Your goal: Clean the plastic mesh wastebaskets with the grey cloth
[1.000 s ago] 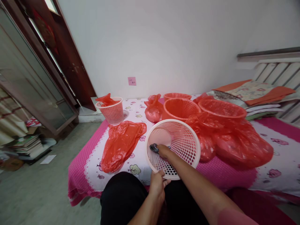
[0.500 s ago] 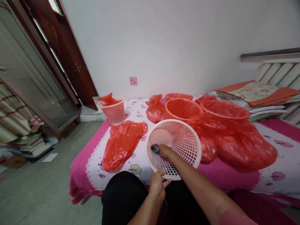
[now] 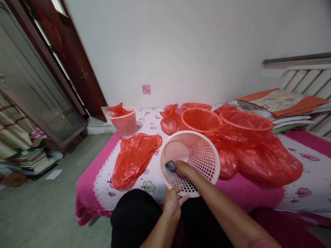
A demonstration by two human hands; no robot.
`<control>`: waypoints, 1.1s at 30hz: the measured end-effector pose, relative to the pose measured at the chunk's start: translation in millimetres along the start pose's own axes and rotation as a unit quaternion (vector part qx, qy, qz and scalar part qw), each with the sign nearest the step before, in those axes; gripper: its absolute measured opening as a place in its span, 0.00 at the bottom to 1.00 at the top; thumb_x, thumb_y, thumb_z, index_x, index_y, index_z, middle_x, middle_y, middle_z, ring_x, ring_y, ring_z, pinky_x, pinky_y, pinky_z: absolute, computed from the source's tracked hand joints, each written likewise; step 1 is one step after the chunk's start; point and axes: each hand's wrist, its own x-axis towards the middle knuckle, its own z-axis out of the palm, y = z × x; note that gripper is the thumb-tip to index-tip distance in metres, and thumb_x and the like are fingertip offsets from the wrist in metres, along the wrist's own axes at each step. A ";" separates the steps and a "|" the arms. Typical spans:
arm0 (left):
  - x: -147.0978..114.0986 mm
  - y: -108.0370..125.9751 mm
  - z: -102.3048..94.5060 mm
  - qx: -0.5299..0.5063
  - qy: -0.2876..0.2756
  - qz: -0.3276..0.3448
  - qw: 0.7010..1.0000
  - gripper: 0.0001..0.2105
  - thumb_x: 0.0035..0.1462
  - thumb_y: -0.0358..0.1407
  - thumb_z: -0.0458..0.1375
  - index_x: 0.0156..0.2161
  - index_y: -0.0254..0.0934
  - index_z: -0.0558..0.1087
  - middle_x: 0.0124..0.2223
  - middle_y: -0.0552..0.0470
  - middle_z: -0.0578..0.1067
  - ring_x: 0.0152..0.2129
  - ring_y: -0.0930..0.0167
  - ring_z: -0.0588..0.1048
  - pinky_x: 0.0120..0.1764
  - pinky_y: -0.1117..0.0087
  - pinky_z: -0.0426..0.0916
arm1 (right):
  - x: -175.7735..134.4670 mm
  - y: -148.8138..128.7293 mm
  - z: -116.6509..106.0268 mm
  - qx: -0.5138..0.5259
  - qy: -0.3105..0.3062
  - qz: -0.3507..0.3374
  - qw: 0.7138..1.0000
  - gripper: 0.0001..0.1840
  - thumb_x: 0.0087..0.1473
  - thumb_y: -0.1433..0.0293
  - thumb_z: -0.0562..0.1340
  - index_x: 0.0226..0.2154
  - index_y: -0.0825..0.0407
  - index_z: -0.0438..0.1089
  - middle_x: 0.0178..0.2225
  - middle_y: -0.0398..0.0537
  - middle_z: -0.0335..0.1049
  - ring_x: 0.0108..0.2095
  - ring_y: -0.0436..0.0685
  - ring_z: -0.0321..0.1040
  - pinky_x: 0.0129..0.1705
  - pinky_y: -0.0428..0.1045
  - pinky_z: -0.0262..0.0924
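A pale pink plastic basket (image 3: 204,155) with holed sides lies tilted over my lap, its mouth turned toward me. My left hand (image 3: 172,201) grips its near rim from below, thumb and fingers closed on the edge. Inside the basket, my right hand (image 3: 183,168) is closed on a bunched dark grey patterned cloth (image 3: 170,166), which rests against the inner wall. Part of the cloth is hidden by the fingers. A flattened red plastic bag (image 3: 136,160) lies on the bed to the left of the basket.
Another pink basket (image 3: 125,124) with a red bag in it stands at the bed's back left. Right of centre are several red-bagged baskets (image 3: 201,120) and a large red bag (image 3: 271,162). Folded textiles (image 3: 287,103) lie far right. The bed's left edge (image 3: 86,189) drops to the floor.
My right hand and the cloth stay inside the basket with only a slight shift along its wall. The left hand keeps the rim. The whole view has moved a little.
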 end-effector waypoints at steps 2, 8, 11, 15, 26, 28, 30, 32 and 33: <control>-0.2 0.4 -0.3 -0.003 -0.003 0.003 1.000 0.16 0.48 0.20 0.54 0.43 0.33 0.71 0.32 0.50 0.76 0.26 0.72 0.76 0.31 0.70 0.78 | -5.9 -1.9 -2.5 -0.031 -0.003 -0.003 1.000 0.07 0.46 0.74 0.68 0.32 0.57 0.79 0.32 0.57 0.80 0.36 0.65 0.76 0.38 0.50 0.61; -1.8 2.6 0.9 -0.021 -0.008 0.000 1.000 0.10 0.56 0.27 0.56 0.44 0.31 0.71 0.36 0.44 0.78 0.29 0.68 0.77 0.32 0.67 0.78 | -29.3 -6.1 -6.2 -0.067 0.029 -0.026 0.997 0.17 0.49 0.78 0.61 0.42 0.56 0.79 0.44 0.61 0.80 0.44 0.64 0.75 0.40 0.48 0.59; -3.7 3.2 1.8 -0.034 -0.016 0.002 0.999 0.05 0.56 0.30 0.56 0.39 0.33 0.71 0.34 0.46 0.77 0.29 0.69 0.77 0.33 0.65 0.79 | -41.0 -4.9 -3.7 -0.058 0.050 -0.036 0.996 0.21 0.50 0.79 0.58 0.45 0.54 0.78 0.47 0.59 0.79 0.46 0.62 0.74 0.42 0.47 0.58; -4.8 2.1 1.5 -0.027 -0.020 0.006 0.999 0.10 0.45 0.20 0.54 0.33 0.34 0.70 0.25 0.55 0.70 0.23 0.72 0.72 0.35 0.64 0.79 | -54.0 -3.2 -0.3 -0.038 0.074 -0.040 0.996 0.22 0.52 0.79 0.56 0.46 0.53 0.76 0.48 0.57 0.78 0.47 0.60 0.73 0.44 0.46 0.58; -5.0 0.6 1.8 0.010 -0.043 0.024 0.999 0.32 0.32 0.18 0.50 0.48 0.34 0.71 0.35 0.51 0.76 0.31 0.70 0.75 0.39 0.63 0.79 | -75.6 -8.0 -10.5 -0.016 0.064 -0.072 0.995 0.19 0.48 0.79 0.56 0.40 0.52 0.77 0.41 0.53 0.80 0.41 0.58 0.74 0.39 0.45 0.56; -4.7 0.3 1.3 0.013 -0.044 0.025 0.999 0.31 0.33 0.18 0.51 0.47 0.35 0.71 0.34 0.51 0.76 0.31 0.70 0.75 0.41 0.63 0.79 | -78.9 -10.4 -13.5 -0.021 0.056 -0.078 0.995 0.19 0.48 0.79 0.56 0.39 0.53 0.77 0.39 0.54 0.80 0.39 0.58 0.73 0.37 0.46 0.55; -4.1 -0.1 0.6 0.019 -0.046 0.024 0.998 0.29 0.33 0.18 0.51 0.46 0.35 0.71 0.34 0.52 0.76 0.31 0.70 0.75 0.41 0.63 0.78 | -81.8 -13.1 -16.3 -0.026 0.048 -0.080 0.995 0.18 0.48 0.78 0.56 0.38 0.53 0.77 0.38 0.54 0.80 0.37 0.58 0.73 0.35 0.46 0.54; -3.4 -0.5 0.0 0.022 -0.049 0.022 0.998 0.30 0.33 0.17 0.51 0.47 0.35 0.71 0.34 0.51 0.76 0.32 0.70 0.76 0.42 0.63 0.79 | -83.8 -15.1 -18.8 -0.029 0.042 -0.081 0.995 0.17 0.48 0.77 0.57 0.38 0.53 0.77 0.38 0.54 0.80 0.36 0.59 0.73 0.35 0.46 0.54; -3.2 -0.7 -0.2 0.022 -0.051 0.021 0.998 0.30 0.34 0.17 0.51 0.47 0.35 0.71 0.35 0.51 0.77 0.32 0.70 0.76 0.42 0.62 0.79 | -84.5 -15.7 -19.9 -0.028 0.041 -0.082 0.995 0.16 0.48 0.76 0.57 0.38 0.53 0.77 0.38 0.55 0.80 0.36 0.59 0.73 0.35 0.46 0.54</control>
